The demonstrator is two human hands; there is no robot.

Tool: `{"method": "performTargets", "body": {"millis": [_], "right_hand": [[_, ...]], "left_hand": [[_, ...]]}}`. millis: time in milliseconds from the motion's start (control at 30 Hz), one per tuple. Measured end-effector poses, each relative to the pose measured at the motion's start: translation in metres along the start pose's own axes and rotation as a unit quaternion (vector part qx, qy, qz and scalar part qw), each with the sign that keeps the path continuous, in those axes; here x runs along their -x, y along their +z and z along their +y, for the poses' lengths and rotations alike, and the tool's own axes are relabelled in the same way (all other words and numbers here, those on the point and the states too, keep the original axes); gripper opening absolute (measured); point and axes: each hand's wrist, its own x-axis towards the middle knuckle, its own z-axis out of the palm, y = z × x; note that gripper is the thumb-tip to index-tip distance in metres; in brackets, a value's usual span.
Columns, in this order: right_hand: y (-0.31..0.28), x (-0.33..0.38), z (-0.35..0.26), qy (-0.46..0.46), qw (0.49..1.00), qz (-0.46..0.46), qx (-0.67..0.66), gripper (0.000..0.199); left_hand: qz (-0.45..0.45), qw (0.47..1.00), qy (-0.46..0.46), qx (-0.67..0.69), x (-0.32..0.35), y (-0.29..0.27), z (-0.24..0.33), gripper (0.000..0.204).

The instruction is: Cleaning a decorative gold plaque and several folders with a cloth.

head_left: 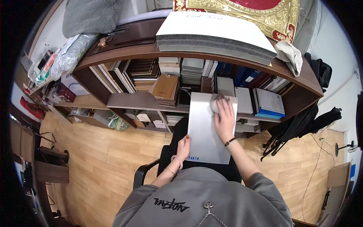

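Observation:
A flat, pale grey-white rectangular panel (pixel 202 125) lies across my lap, its far end by the shelf front. On its left edge my left hand (pixel 184 148) is closed, the thumb over the upper face. My right hand (pixel 225 120) is on the panel's far right part, its fingers over a crumpled grey-white cloth (pixel 214 104) that touches the surface. The palm partly hides the cloth. Small blue marks show at the panel's near left corner.
Ahead is a brown shelf unit (pixel 136 99) holding books, sample boards and folders (pixel 269 102). A thick stack of white-topped sheets (pixel 215 28) and another cloth (pixel 289 55) lie on top. A chair armrest (pixel 145 172) is at my left, folded black stands (pixel 295 123) at right.

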Motion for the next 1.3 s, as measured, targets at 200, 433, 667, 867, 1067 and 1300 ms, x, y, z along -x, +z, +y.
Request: {"method": "performTargets", "body": {"millis": [200,433,667,867,1067,1300], "right_hand": [[0.004,-0.003,-0.017,-0.227,0.941,-0.191,-0.162,0.058],[0.028,-0.063,-0.014,-0.001,0.997,0.018,-0.073,0.051],[0.018,-0.025,-0.023,-0.17,0.962,-0.128,-0.172,0.047],[0.024,-0.053,0.004,0.031,0.996,0.052,-0.066,0.051],[0.011,0.009,-0.032,-0.076,0.992,-0.05,-0.088,0.052],[-0.028,0.002,0.018,-0.074,0.991,-0.103,-0.053,0.053]], "left_hand": [[-0.005,0.998,-0.053,0.041,0.0,-0.008,0.015,0.061],[-0.003,0.999,-0.05,0.018,-0.001,-0.01,0.021,0.066],[0.013,0.999,-0.034,-0.005,-0.001,-0.011,0.011,0.066],[0.015,0.999,-0.033,0.022,-0.002,-0.004,0.011,0.066],[0.017,0.999,-0.046,0.004,0.003,-0.009,0.018,0.065],[0.004,0.998,-0.057,-0.022,-0.001,-0.008,0.009,0.063]]}}
